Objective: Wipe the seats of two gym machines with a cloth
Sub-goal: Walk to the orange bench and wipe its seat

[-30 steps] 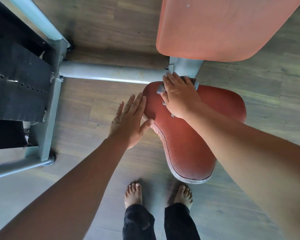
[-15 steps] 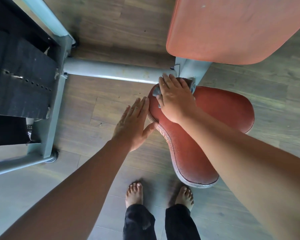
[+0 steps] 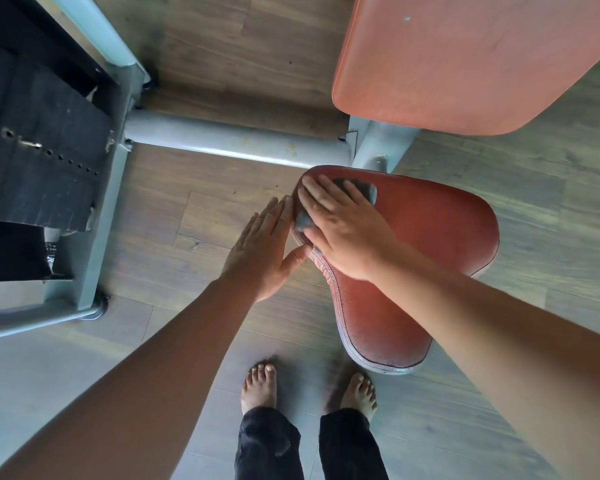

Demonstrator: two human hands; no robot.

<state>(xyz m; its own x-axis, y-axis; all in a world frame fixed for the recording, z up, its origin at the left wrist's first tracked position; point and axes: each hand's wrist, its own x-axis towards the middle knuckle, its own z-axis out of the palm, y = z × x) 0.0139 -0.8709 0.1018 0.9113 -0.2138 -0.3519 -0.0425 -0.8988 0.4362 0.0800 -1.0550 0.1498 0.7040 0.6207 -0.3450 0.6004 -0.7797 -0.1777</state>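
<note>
A red padded seat (image 3: 433, 244) with a stitched pale rim sits low in the middle of the view. My right hand (image 3: 343, 230) lies flat on its far left corner and presses a grey cloth (image 3: 303, 220) against the padding; cloth edges show on both sides of the fingers. My left hand (image 3: 264, 247) is flat with fingers together, held against the seat's left edge, its thumb touching the rim. It holds nothing. The orange backrest (image 3: 465, 60) hangs above the seat at the top right.
A grey steel frame tube (image 3: 229, 142) runs along the wooden floor behind the seat to an upright post (image 3: 101, 216). A black weight stack (image 3: 35, 161) fills the left side. My bare feet (image 3: 260, 389) stand just in front of the seat.
My right hand has slid the cloth a little toward the seat's left edge and nearer to me. The left hand stays against the rim. The camera has shifted slightly.
</note>
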